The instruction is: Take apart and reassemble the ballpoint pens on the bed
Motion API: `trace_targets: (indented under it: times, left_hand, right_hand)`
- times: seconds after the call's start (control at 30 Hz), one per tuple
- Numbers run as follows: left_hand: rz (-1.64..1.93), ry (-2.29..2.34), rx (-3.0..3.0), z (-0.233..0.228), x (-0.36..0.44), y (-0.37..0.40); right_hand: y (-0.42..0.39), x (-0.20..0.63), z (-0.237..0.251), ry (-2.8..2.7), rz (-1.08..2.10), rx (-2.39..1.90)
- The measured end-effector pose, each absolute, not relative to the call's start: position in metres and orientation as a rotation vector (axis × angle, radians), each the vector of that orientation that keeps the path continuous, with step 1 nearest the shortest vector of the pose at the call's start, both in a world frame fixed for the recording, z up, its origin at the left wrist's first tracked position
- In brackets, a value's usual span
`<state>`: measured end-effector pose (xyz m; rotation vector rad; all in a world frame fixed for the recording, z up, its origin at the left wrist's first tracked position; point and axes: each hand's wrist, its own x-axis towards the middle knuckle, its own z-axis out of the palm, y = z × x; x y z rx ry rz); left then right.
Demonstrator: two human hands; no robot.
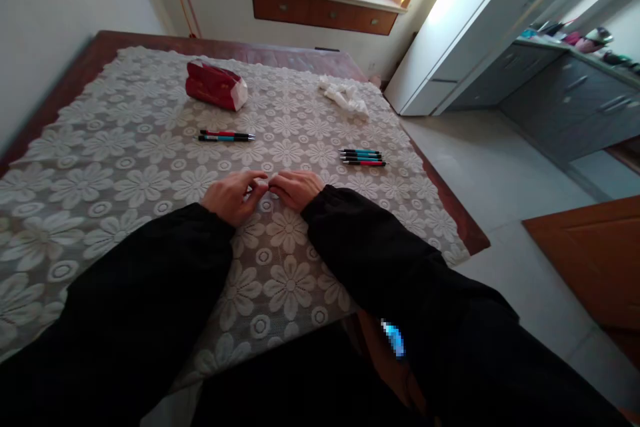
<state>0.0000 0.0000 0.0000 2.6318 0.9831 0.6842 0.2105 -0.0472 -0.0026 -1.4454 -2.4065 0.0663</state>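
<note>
Reference the clock to your hands, 12 o'clock pointing away from you. At 11 o'clock, the red soft pack (216,85) lies beyond two side-by-side pens (227,138). Your left hand (234,197) rests on the lace tablecloth (291,285), thumb and forefinger curved, a narrow gap between their tips. Your right hand (296,189) sits just beside it at 3 o'clock, fingers curled together; you cannot tell whether they pinch anything. The crumpled white cloth or bag (345,99) lies at 1 o'clock, the row of slim pens (363,158) at 2 o'clock.
</note>
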Motion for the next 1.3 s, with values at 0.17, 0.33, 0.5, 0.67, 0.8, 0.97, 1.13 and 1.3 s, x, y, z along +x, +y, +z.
trace_targets:
  times: [0.17,0.33,0.5,0.67,0.8,0.97,1.13,1.3]
  left_hand:
    - [0.785,0.838,2.56,-0.002,0.0,-0.003]
    - [0.726,0.84,2.57,-0.001,0.004,-0.006]
    - [0.628,0.866,2.61,0.004,0.007,-0.009]
    - [0.639,0.857,2.61,0.005,0.005,-0.01]
    - [0.634,0.903,2.6,0.001,0.002,-0.01]
    - [0.556,0.958,2.629,0.004,0.0,-0.013]
    - [0.603,0.928,2.633,0.008,0.002,-0.015]
    - [0.587,0.897,2.637,0.006,0.001,-0.014]
  right_hand:
    - [-0.048,0.212,-0.001,-2.357,0.108,-1.464]
    - [-0.049,0.214,-0.004,-2.361,0.118,-1.464]
    - [-0.053,0.217,-0.007,-2.37,0.085,-1.46]
    - [-0.055,0.217,-0.006,-2.341,0.125,-1.419]
    - [-0.054,0.215,-0.004,-2.367,0.13,-1.376]
    - [-0.055,0.214,-0.002,-2.398,0.151,-1.382]
    - [-0.054,0.216,-0.002,-2.38,0.147,-1.37]
    - [-0.056,0.217,-0.003,-2.397,0.167,-1.361]
